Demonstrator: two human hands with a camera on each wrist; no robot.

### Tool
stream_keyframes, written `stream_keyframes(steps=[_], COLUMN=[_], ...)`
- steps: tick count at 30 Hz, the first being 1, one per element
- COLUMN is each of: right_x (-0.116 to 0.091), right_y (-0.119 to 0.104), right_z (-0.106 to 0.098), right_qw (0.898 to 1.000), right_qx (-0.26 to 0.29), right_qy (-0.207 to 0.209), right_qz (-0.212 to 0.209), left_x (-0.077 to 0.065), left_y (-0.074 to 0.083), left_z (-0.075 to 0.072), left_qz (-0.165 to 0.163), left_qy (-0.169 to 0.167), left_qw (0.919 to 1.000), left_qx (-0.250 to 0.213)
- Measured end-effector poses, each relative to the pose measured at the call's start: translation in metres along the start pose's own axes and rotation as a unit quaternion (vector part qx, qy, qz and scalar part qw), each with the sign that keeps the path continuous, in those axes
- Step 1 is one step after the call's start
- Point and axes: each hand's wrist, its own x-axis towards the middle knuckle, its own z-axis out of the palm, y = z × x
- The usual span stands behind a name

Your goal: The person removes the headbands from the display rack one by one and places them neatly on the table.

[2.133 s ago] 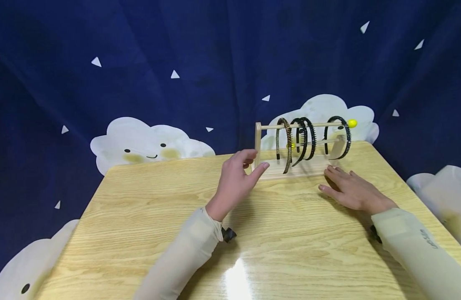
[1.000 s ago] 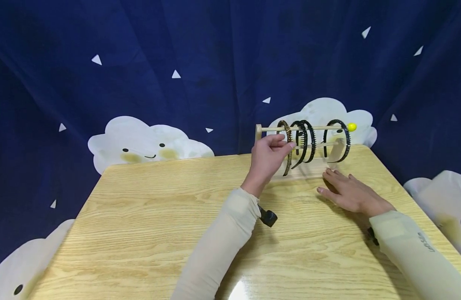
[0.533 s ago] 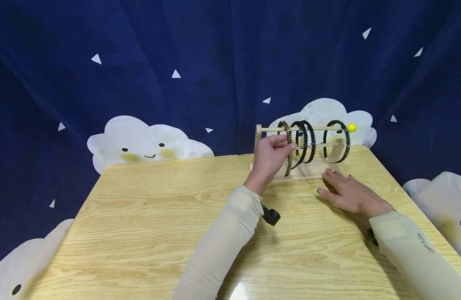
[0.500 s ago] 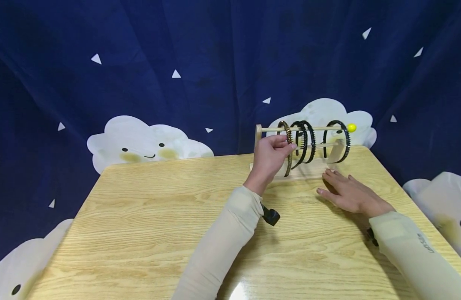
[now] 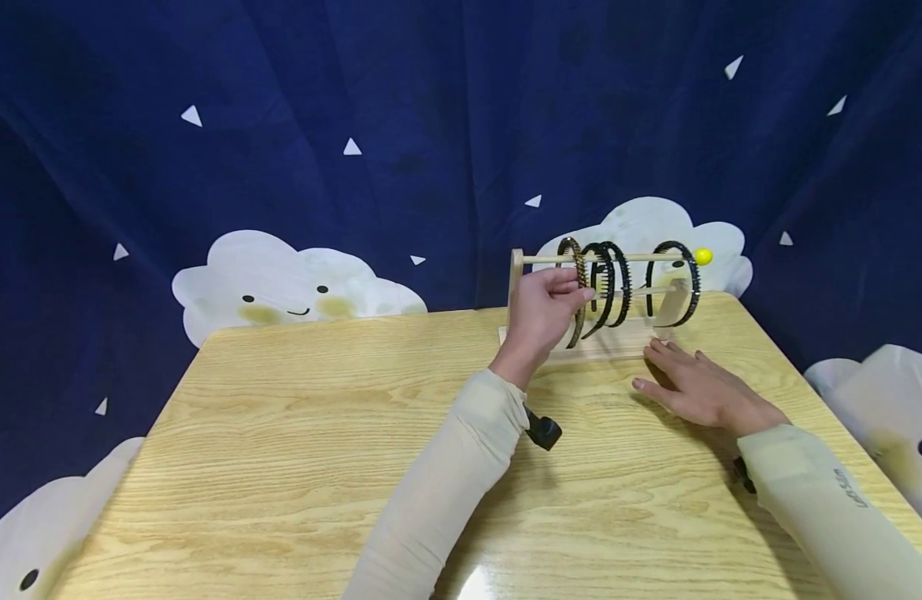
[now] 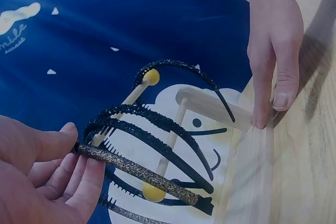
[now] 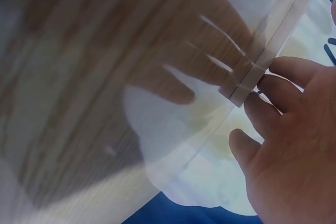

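A wooden headband rack (image 5: 626, 343) stands near the back right of the table, with several headbands over its upper rod. My left hand (image 5: 539, 312) pinches the gold-brown glittery headband (image 5: 581, 275), the leftmost one, between thumb and fingers. In the left wrist view the thumb lies on one side of that glittery headband (image 6: 142, 170), its far end pointing away from the hand. Two black toothed headbands (image 5: 620, 283) hang just right of it. My right hand (image 5: 701, 387) rests with extended fingers, fingertips against the front right of the rack's base.
Another black headband (image 5: 696, 287) hangs at the rod's right end, near a yellow ball tip (image 5: 704, 257). The wood-grain table (image 5: 303, 442) ends close behind the rack, where a dark blue curtain (image 5: 401, 108) with white clouds hangs.
My left hand has moved from the rack's left upright rightward to the glittery headband and taken hold of it. That headband has risen slightly. The right hand has stayed at the base.
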Motion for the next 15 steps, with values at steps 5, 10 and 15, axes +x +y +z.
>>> stream_keyframes(steps=[5,10,15], right_x=[0.0000,-0.0002,0.0001], right_y=[0.0000,0.0001,0.0007], right_z=[-0.0004,-0.0005,-0.0001], right_qw=[1.000,1.000,1.000], right_qx=[0.003,0.003,0.001], right_qy=[-0.001,-0.004,-0.005], right_qz=[0.001,0.004,0.004], left_x=[0.0011,0.0013,0.0013], left_y=[0.0032,0.0072,0.0099], left_z=[-0.0004,-0.0018,-0.0032], left_qz=[0.026,0.039,0.054], left_qy=[0.004,0.005,0.003], left_qw=[0.9997,0.9992,0.9984], left_qx=[-0.001,-0.005,-0.014])
